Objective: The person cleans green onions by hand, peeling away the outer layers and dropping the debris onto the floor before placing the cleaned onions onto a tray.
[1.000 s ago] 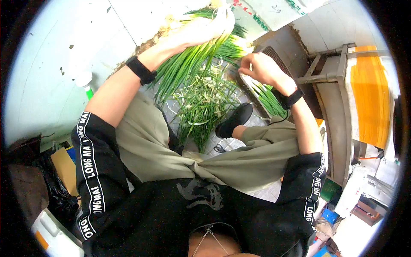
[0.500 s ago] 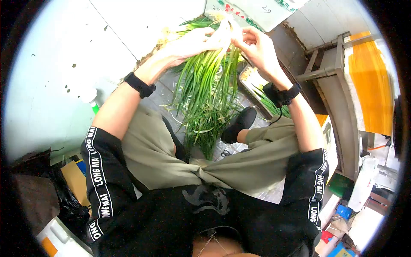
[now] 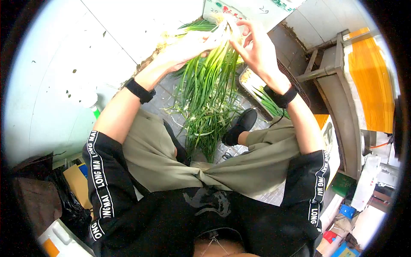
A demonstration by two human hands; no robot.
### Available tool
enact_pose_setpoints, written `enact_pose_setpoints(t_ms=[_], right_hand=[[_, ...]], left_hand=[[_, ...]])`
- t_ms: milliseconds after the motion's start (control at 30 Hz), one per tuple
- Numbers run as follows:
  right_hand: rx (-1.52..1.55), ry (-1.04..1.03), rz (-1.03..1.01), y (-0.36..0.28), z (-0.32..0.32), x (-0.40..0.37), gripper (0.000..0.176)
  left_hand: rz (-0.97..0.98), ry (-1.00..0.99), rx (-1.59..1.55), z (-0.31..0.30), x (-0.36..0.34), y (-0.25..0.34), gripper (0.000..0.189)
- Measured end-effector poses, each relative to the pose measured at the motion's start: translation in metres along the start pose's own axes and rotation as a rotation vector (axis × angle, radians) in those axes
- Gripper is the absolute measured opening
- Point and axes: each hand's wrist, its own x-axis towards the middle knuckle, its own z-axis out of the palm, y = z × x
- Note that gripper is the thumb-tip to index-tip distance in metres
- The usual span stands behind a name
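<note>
A bunch of green onions (image 3: 207, 70) hangs from my left hand (image 3: 190, 47), its white root ends up near the box and its green leaves down. The fingers of my left hand are wrapped round the white stems. My right hand (image 3: 254, 49) is at the right side of the same stems, thumb and forefinger at the white part, other fingers curled apart. Whether it pinches a stem is too small to tell. Below the bunch, loose green leaves and trimmings (image 3: 205, 124) lie on the tiled floor between my feet.
Behind the bunch stands a white printed box (image 3: 257, 13). More green onions (image 3: 197, 26) lie by the wall at the back. A tray (image 3: 257, 92) with green onions is at the right, beside a metal-framed table (image 3: 334, 73). A black shoe (image 3: 242, 126) is near the trimmings.
My right hand has shifted slightly up, its fingers more spread beside the stems. My left hand still holds the bunch in nearly the same place.
</note>
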Motion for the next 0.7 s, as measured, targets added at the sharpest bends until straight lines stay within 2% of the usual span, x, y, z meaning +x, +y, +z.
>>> enact_pose_setpoints(t_ms=[33,67,133,200,300,367,500,567,700], right_hand=[[-0.127,0.032,-0.149,-0.002,-0.001,-0.001,0.031],[-0.127,0.031,-0.149,-0.005,-0.002,-0.002,0.031],[-0.211,-0.095,-0.189,-0.010,-0.004,-0.004,0.027],[-0.216,-0.086,-0.170,-0.010,-0.003,-0.005,0.030],[-0.241,-0.091,-0.184,-0.012,-0.002,-0.003,0.030],[-0.334,-0.100,-0.124,-0.018,0.001,-0.002,0.026],[-0.374,-0.072,-0.103,-0.018,0.013,0.000,0.028],[-0.229,-0.028,0.007,-0.013,0.020,0.001,0.026],[-0.162,-0.011,0.042,-0.008,0.023,0.004,0.022]], left_hand=[[-0.018,0.007,-0.001,0.000,0.002,-0.004,0.030],[-0.018,0.008,-0.001,0.003,0.001,-0.004,0.030],[-0.033,0.071,0.018,0.011,-0.003,-0.004,0.029],[-0.093,0.050,0.059,0.009,-0.003,-0.001,0.035],[-0.093,0.124,0.147,0.021,-0.004,0.005,0.028],[-0.101,0.117,0.402,0.027,-0.002,0.013,0.023],[-0.042,0.184,0.320,0.033,0.006,-0.008,0.022],[0.063,0.356,0.372,0.036,0.007,-0.012,0.022],[0.076,0.324,0.323,0.033,0.012,-0.020,0.020]])
